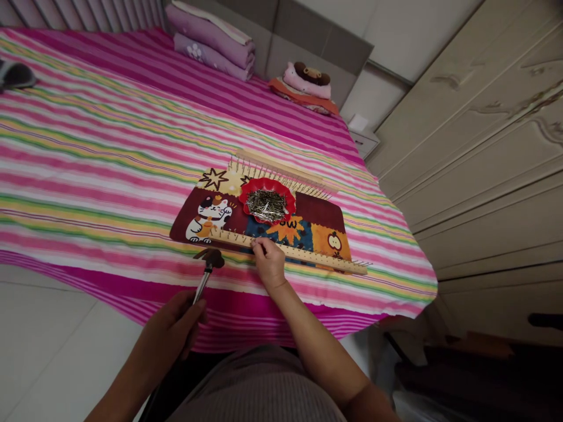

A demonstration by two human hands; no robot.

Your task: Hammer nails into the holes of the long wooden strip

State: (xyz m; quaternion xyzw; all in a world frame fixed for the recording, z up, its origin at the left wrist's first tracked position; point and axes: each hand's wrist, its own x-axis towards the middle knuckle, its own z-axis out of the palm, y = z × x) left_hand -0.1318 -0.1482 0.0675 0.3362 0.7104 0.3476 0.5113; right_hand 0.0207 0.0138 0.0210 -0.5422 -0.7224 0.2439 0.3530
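The left hand (178, 325) is wrapped around the silver shaft of a claw hammer with a dark head (210, 258), which is held up at the near edge of the bed, to the left of the right hand. The right hand (270, 262) has its thumb and index finger brought together at the top of a long, narrow, pale wooden strip (316, 257); whether a nail is pinched between them is too small to tell. The strip lies along the near edge of a dark red, blue and yellow patterned mat with a cartoon cat (181, 225), its right end reaching past the mat. Thin nails stand in the strip to the left of the right hand and others at its far right end, with a row of small dark marks along the part between. On the mat, beyond the strip, sits a red scalloped bowl (291, 201) filled with loose silvery nails (267, 206). Behind the bowl, at the far edge of the mat, is a second pale wooden strip (281, 169) with many nails sticking out towards the bowl. All this rests on a pink, white, green and yellow striped cloth (109, 193) spread over the bed, with folded purple bedding (215, 38) farther back.
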